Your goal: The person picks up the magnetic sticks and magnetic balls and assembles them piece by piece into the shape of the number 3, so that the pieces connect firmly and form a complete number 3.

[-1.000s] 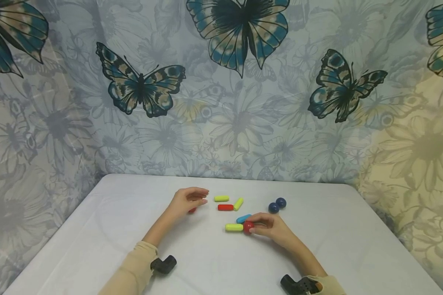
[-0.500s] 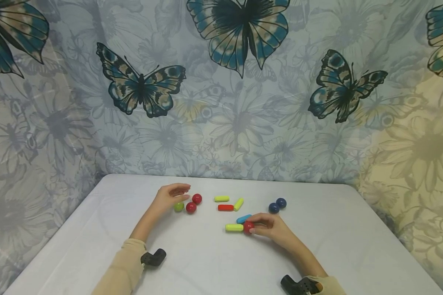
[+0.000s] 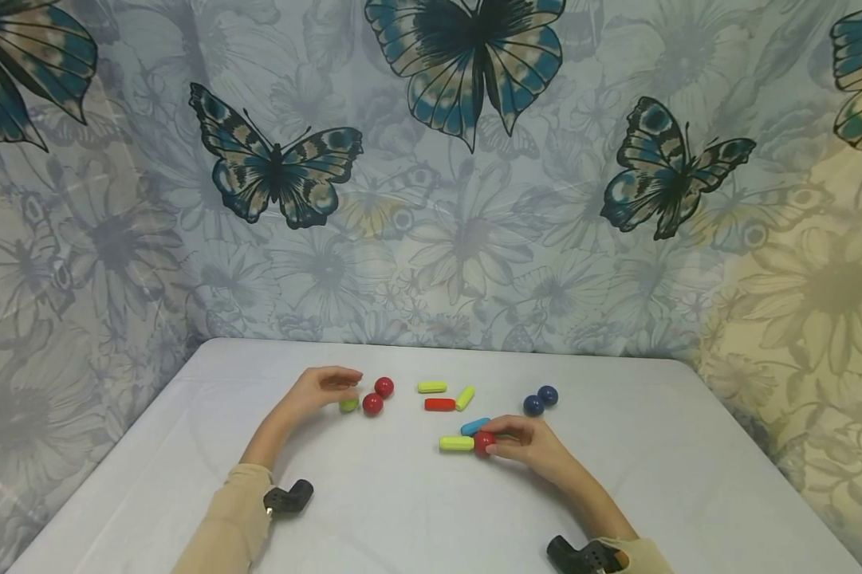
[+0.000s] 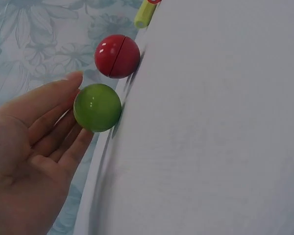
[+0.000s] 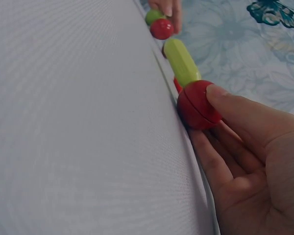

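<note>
Red ball point(image 3: 482, 443) in the right hand point(image 3: 534, 448), green ball point(image 3: 348, 406) by the left hand point(image 3: 319, 389)

On a white counter point(image 3: 416, 518), the right fingers pinch the red ball, which touches a yellow-green rod point(image 3: 456, 443) on its left. Farther left and back from that ball, the left fingers extend loosely about the green ball; contact is unclear. Likely step: getting hold of the green ball. Next would call for closing the left fingers, the red ball held steady.

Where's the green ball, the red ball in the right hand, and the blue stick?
Green ball point(image 4: 97, 107), left wrist view, middle of its front.
Held red ball point(image 5: 197, 105), right wrist view, middle of its uncovered side.
Blue stick point(image 3: 473, 427), head view, middle of its visible side.
</note>
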Demonstrator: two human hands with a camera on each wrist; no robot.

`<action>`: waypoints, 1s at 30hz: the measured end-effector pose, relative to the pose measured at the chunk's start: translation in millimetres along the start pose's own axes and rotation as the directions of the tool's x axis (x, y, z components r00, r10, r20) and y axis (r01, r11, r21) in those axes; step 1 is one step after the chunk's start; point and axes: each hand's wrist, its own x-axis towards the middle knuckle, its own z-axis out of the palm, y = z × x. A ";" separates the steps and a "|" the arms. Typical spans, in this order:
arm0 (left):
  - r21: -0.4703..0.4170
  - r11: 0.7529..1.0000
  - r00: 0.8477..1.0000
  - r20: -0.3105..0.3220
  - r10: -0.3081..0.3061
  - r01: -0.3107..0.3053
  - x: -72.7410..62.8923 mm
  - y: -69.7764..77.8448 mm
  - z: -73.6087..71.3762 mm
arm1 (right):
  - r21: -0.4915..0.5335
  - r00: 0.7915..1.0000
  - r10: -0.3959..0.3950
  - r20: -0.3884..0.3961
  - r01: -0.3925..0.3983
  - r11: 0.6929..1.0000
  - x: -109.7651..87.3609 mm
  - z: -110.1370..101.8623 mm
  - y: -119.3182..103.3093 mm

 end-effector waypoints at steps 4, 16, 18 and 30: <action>0.016 1.000 0.999 0.032 -0.026 0.026 -1.4 -2.9 -2.7 | -0.011 1.000 0.006 -0.005 -0.006 1.000 0.2 0.0 -0.2; 0.036 0.999 0.995 0.094 -0.042 0.039 -4.5 -5.6 -5.6 | -0.011 1.000 0.009 -0.002 -0.009 1.000 0.6 -0.6 2.2; 0.037 0.999 0.995 0.096 -0.042 0.039 -4.3 -6.3 -5.5 | -0.008 1.000 0.008 0.000 -0.008 1.000 0.5 -0.7 2.1; 0.056 0.998 0.997 0.066 -0.043 0.039 -1.6 -7.4 -5.9 | -0.013 1.000 0.022 -0.002 -0.022 1.000 1.5 0.2 1.4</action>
